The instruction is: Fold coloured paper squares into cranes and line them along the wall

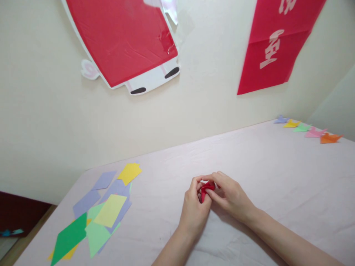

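Observation:
A small piece of folded red paper point(206, 188) is held between both hands above the pale cloth-covered table point(166, 184). My left hand point(194, 201) closes on its near left side, the fingers curled behind it. From the right, my right hand point(229, 190) pinches the same paper between thumb and fingertips. Part of the folded paper is hidden by the fingers, so its full shape cannot be made out.
Loose coloured sheets lie at the left, among them a dark green sheet point(69, 236), a pale yellow sheet point(111, 210) and a yellow sheet point(129, 173). Several folded paper figures, including an orange one point(330, 138), line the far right edge. A wall point(208, 111) rises behind.

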The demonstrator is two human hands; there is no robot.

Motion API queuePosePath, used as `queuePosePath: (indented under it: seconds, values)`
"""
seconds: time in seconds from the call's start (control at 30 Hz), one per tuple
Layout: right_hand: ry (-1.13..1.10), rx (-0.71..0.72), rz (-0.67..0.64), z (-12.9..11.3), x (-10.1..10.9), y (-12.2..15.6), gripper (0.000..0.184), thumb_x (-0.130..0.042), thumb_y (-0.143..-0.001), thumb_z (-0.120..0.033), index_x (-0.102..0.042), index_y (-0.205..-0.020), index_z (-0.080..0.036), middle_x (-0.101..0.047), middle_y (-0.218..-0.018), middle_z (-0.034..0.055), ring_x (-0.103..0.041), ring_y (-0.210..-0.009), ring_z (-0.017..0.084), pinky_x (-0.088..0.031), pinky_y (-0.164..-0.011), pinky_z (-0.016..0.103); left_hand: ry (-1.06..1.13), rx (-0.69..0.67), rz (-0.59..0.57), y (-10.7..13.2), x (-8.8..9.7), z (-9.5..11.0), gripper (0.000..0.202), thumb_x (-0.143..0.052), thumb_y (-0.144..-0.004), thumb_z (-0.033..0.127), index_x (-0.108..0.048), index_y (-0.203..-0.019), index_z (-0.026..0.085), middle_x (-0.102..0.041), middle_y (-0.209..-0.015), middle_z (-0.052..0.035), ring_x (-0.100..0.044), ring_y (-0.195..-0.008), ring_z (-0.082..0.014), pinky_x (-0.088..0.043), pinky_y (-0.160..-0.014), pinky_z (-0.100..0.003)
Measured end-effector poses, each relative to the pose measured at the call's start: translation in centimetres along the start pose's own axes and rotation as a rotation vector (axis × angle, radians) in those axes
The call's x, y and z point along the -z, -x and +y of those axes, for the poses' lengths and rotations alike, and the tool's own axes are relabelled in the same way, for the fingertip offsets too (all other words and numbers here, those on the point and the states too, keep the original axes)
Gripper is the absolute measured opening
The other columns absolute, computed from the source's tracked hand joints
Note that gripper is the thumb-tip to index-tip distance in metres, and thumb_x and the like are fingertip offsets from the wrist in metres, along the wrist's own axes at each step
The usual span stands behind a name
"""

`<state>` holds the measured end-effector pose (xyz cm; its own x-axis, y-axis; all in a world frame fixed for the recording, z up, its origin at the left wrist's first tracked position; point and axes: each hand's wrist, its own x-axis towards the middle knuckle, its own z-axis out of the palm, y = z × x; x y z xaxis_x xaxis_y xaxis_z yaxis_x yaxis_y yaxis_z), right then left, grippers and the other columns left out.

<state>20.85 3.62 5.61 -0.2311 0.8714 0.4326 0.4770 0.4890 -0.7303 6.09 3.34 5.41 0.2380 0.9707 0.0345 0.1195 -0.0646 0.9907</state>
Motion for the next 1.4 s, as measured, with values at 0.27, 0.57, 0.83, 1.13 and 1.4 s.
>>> queuePosePath:
  seconds: [0.27, 0.57, 0.83, 1.13, 1.4]
  values:
    - [-0.195, -0.003, -0.041, 0.4, 0.0, 0.0, 0.025, -0.047, -0.089, -0.01, -0.069, -0.087, -0.022, -0.064, -0.079, 0.0025, -0.061, -0.074, 0.017, -0.046, -0.066, 0.027, 0.062, 0.009, -0.084, -0.2, 0.4, 0.0, 0.04, -0.052, -0.08, 0.005, -0.056, -0.117, 0.019, -0.069, -0.103, -0.0058, -0.064, -0.091, -0.0177, -0.048, -0.085, -0.028]
    - [-0.389, -0.215, -0.05, 0.5, -0.1, 0.0, 0.016, -0.056, -0.093, -0.028, -0.071, -0.094, -0.021, -0.07, -0.085, 0.0038, -0.065, -0.075, 0.017, -0.05, -0.068, 0.027, 0.196, 0.02, -0.113, 0.0, 0.7, -0.1, 0.029, -0.054, -0.094, 0.03, -0.053, -0.121, 0.02, -0.067, -0.114, -0.0089, -0.063, -0.098, -0.0185, -0.049, -0.084, -0.029]
    - [-0.389, -0.305, 0.014, 0.7, -0.2, 0.1, 0.017, -0.059, -0.09, -0.033, -0.065, -0.086, -0.018, -0.065, -0.074, 0.001, -0.059, -0.065, 0.015, -0.046, -0.059, 0.024, 0.244, 0.061, 0.003, -0.1, 0.3, -1.1, 0.027, -0.055, -0.094, 0.032, -0.053, -0.118, 0.018, -0.068, -0.092, -0.0043, -0.058, -0.072, -0.0118, -0.048, -0.067, -0.023]
    - [-0.37, -0.303, 0.031, 0.9, -0.2, 0.0, 0.016, -0.057, -0.091, -0.033, -0.065, -0.09, -0.019, -0.067, -0.08, 0.0021, -0.062, -0.072, 0.017, -0.048, -0.066, 0.027, 0.292, 0.159, -0.004, -0.7, 0.3, -1.2, 0.027, -0.067, -0.084, 0.037, -0.063, -0.095, 0.012, -0.069, -0.069, -0.0049, -0.062, -0.06, -0.014, -0.044, -0.051, -0.021]
    - [-0.311, -0.34, 0.164, 1.4, 0.2, 0.1, 0.015, -0.054, -0.091, -0.033, -0.062, -0.095, -0.021, -0.064, -0.083, 0.0014, -0.059, -0.076, 0.018, -0.044, -0.071, 0.029, 0.301, 0.167, 0.031, -0.7, 0.2, -1.0, 0.027, -0.07, -0.081, 0.036, -0.063, -0.093, 0.013, -0.073, -0.074, -0.0077, -0.066, -0.065, -0.0159, -0.046, -0.053, -0.021]
